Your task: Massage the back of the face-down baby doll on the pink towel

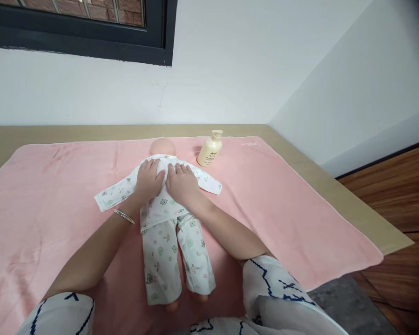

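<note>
A baby doll [163, 148] in white printed pyjamas [167, 242] lies lengthwise on a pink blanket [282, 195], head away from me, feet toward me. My left hand [148, 179] rests flat on the doll's upper torso, fingers stretched toward the head; a silver bangle [124, 216] circles that wrist. My right hand [182, 180] lies flat beside it on the other half of the torso, fingers together and extended. Neither hand holds anything. The doll's sleeves spread out to both sides.
A cream pump bottle [210, 149] stands on the blanket just right of the doll's head. The blanket covers a beige table [363, 214] against a white wall, under a dark window frame [91, 42]. Wooden floor [398, 195] lies right.
</note>
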{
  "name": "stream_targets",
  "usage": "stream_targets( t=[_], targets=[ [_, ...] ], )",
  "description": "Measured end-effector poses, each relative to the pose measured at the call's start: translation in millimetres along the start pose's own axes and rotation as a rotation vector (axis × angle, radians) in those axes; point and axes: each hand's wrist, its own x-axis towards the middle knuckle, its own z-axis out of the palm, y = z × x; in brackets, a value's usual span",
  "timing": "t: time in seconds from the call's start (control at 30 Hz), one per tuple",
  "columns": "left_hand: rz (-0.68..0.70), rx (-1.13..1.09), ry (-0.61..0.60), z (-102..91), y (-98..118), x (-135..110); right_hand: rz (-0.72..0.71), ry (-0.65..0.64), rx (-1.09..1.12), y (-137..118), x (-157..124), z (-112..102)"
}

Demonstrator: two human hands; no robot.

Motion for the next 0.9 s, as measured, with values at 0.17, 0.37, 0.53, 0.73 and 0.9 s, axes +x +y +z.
stream_targets(
  t=[0.17,0.37,0.53,0.73,0.9],
  targets=[
    [-0.042,0.131,-0.058,-11.3,23,-12,-0.051,-0.045,0.112,14,11,-2],
    [-0.068,0.137,-0.037,-19.0,41,-23,-0.117,-0.109,0.272,41,32,11],
    [0.096,0.003,-0.093,-8.2,-1,-4,0.004,-0.026,0.067,4,4,3],
    [0.011,-0.023,-0.074,-4.5,-4,-2,-0.021,-0.039,0.109,9,9,0],
    [-0.048,0.088,-0.133,-15.4,18,-14,-0.099,-0.106,0.321,45,37,16]
  ],
)
